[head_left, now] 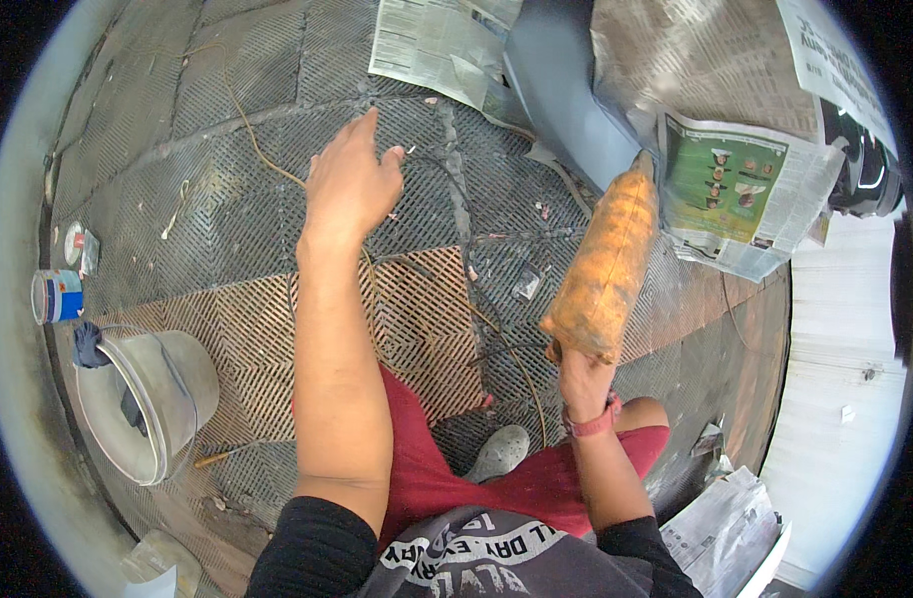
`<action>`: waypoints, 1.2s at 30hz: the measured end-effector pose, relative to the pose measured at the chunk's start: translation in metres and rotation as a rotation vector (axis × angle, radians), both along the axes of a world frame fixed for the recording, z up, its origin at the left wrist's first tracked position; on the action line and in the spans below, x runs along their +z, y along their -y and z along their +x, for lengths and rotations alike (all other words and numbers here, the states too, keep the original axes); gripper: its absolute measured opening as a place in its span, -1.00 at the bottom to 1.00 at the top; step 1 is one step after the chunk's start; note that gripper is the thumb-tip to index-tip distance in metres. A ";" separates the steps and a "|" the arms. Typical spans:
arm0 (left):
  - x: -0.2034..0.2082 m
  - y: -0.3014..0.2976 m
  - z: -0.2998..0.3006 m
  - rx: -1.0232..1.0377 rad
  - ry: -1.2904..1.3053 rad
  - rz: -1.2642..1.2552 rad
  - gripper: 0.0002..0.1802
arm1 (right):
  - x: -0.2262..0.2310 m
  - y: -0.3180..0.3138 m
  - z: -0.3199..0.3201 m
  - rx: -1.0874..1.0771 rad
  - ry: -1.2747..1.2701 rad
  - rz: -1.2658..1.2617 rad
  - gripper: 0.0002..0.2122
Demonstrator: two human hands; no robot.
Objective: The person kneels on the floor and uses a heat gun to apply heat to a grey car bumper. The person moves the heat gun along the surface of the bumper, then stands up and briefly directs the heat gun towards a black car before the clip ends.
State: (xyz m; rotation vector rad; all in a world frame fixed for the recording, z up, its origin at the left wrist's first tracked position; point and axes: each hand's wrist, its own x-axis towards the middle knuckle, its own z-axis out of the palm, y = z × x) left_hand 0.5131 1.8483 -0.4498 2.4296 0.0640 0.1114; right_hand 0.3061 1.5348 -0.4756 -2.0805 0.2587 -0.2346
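My left hand is stretched forward over the floor mats, empty, with its fingers extended and the thumb apart. With my right hand I grip the near end of an orange, dark-stained, bag-like tool with a lengthwise seam; most of those fingers are hidden under it. Its narrow dark tip reaches a smooth blue-grey panel; whether it touches cannot be told. Newspaper sheets cover the area beside the panel. One sheet with a green printed block hangs next to the tool's tip.
Ribbed dark and tan mats cover the floor, with a thin yellowish hose across them. At left are a whitish bucket with a dark cloth on its rim, and a blue-labelled tin. Folded newspapers lie at lower right.
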 end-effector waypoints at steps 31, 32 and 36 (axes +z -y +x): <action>0.150 0.073 -0.378 -0.241 -0.518 -0.011 -0.39 | 0.282 -0.006 -0.005 0.062 -0.446 0.763 -0.68; 0.173 0.059 -0.399 -0.164 -0.591 -0.032 -0.41 | 0.307 -0.013 -0.004 0.065 -0.468 0.721 -0.68; 0.231 -0.004 -0.510 0.274 -0.840 -0.202 -0.47 | 0.382 -0.014 -0.015 0.101 -0.522 0.702 -0.66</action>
